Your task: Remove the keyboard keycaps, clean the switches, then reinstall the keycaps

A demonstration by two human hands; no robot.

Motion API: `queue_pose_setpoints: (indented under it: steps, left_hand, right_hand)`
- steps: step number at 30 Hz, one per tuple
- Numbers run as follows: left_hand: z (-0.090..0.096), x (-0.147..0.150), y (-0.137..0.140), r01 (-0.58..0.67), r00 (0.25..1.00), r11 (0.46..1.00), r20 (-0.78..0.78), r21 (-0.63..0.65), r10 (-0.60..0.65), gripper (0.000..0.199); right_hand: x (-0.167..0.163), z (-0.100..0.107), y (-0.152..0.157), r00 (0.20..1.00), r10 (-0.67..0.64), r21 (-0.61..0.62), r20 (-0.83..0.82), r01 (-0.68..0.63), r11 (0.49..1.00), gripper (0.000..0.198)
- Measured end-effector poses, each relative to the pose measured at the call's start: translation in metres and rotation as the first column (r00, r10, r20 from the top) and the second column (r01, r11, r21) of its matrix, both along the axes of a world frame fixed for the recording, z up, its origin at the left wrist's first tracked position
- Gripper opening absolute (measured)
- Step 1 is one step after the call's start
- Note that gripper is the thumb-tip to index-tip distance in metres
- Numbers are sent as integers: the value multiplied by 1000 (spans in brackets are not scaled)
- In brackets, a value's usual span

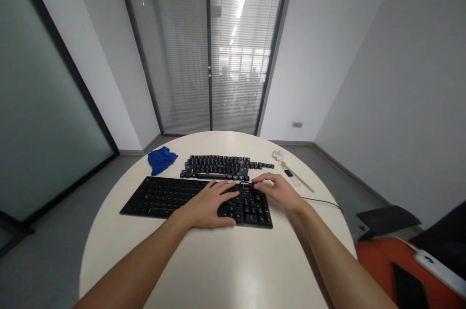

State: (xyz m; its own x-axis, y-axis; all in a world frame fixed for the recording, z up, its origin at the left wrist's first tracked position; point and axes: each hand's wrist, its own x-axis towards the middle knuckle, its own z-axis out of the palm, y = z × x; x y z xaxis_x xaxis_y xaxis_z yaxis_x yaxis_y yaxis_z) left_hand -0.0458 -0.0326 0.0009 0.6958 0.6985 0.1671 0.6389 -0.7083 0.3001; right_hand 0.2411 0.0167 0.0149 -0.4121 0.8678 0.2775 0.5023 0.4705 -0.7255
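Observation:
A black keyboard (160,197) lies across the table; its left and middle part has bare switch places with the keycaps off, while keycaps (251,219) sit on the right-hand block. My left hand (209,204) rests flat over the middle-right of the keyboard, fingers spread. At the far right corner, my right hand (278,191) has its thumb and forefinger bent together over the top keys. Whatever is between those fingertips is too small to make out. Just behind the keyboard, loose black keycaps (218,165) are laid out in rows.
A crumpled blue cloth (161,159) lies at the table's back left. Back right are a crumpled white wad (278,155), a thin stick-like tool (304,181) and a small wire tool with a black grip (288,173). A black cable (324,201) runs off the right edge.

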Motion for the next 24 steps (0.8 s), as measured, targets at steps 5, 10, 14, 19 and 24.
queue_pose_setpoints:
  steps: [5, 10, 14, 19, 24]
  left_hand:
    - [1, 1, 0, -4, 1000, 1000, -10, 5, 4, 80]
    - [0, 1, 0, -3, 1000, 1000, -14, 3, 3, 81]
    - [0, 0, 0, 1, 1000, 1000, -9, 2, -1, 81]
    - [0, 1, 0, 7, 1000, 1000, 0, 18, -7, 80]
    - [1, 1, 0, 13, 1000, 1000, 11, 24, -13, 80]
  right_hand:
    - [-6, 5, -8, 987, 161, -85, -3, -160, 983, 25]
    - [-5, 0, -5, 979, 202, -81, 5, -201, 976, 23]
    - [-4, -2, -4, 975, 223, -48, 20, -222, 974, 20]
    - [-4, -2, -3, 971, 230, -13, 60, -230, 973, 17]
    - [-6, 0, -3, 961, 253, 22, 115, -257, 966, 15]
